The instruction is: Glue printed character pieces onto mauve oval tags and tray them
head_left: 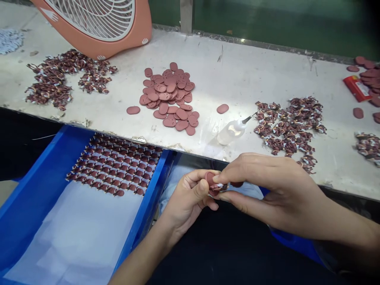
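Observation:
Between thumb and fingers, my left hand grips a reddish-brown oval disc in front of the bench edge. My right hand pinches a small brown figurine with a white patch against that disc; fingers partly cover both. On the bench beyond lies a heap of similar oval discs, some with small holes. A clear squeeze bottle with a thin needle tip lies on its side, its tip beside a pile of small brown figurines.
An orange fan stands at the back left beside another figurine pile. Below the bench, a blue tray holds white paper and rows of figurines on discs. A red packet lies at the far right near more discs.

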Tool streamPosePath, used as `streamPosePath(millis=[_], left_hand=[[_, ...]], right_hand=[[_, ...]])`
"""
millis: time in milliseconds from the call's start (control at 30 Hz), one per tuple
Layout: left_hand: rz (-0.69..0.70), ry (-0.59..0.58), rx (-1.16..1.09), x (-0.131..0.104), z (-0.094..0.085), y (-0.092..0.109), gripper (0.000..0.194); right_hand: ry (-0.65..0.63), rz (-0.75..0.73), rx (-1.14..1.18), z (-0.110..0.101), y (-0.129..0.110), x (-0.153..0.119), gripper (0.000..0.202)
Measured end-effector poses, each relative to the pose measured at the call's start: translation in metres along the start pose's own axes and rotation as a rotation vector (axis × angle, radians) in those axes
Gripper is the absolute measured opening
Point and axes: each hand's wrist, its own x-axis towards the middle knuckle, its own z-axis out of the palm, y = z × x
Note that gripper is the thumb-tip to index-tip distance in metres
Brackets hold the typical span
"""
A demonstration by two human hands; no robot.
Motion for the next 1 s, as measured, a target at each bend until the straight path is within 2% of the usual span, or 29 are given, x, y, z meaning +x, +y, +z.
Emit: streamPosePath(millis=[133, 200, 300, 467, 600, 700, 767, 867, 933, 1000], left_hand=[[-0.047, -0.038, -0.075, 0.005, -0.006, -0.001, 0.034], [-0.091, -0.053, -0.130, 0.006, -0.008, 0.000, 0.036], [-0.131, -0.067, -0.179, 0.006, -0.007, 0.002, 0.035], [-0.106, -0.052, -0.192, 0.006, -0.006, 0.002, 0.032], [-0.093, -0.086, -0.156, 0.008, -0.007, 0.001, 0.033], [-0.075, -0.083, -0.080, 0.007, -0.006, 0.003, 0.041], [0.025, 0.020, 0.004, 0.004, -0.004, 0.003, 0.046], [0.287, 0.241, 0.125, -0.001, -0.001, 0.002, 0.036], [0.390, 0.305, 0.181, -0.003, 0.001, 0.000, 0.030], [0.434, 0.326, 0.216, -0.003, 0.002, -0.001, 0.027]], right_hand=[[0.094, -0.001, -0.037, 0.001, 0.002, -0.002, 0.042], [0.159, 0.015, -0.032, 0.003, 0.005, -0.003, 0.037], [0.183, 0.051, -0.014, 0.008, 0.009, -0.003, 0.025], [0.162, 0.077, 0.031, 0.016, 0.012, -0.005, 0.022], [0.181, 0.062, 0.048, 0.020, 0.013, -0.004, 0.018], [0.230, 0.045, -0.003, 0.025, 0.014, -0.002, 0.017], [0.307, 0.012, -0.116, 0.030, 0.015, 0.000, 0.015], [0.434, -0.086, -0.348, 0.041, 0.020, 0.001, 0.019], [0.462, -0.166, -0.469, 0.049, 0.025, 0.002, 0.027], [0.450, -0.231, -0.542, 0.056, 0.030, 0.004, 0.033]])
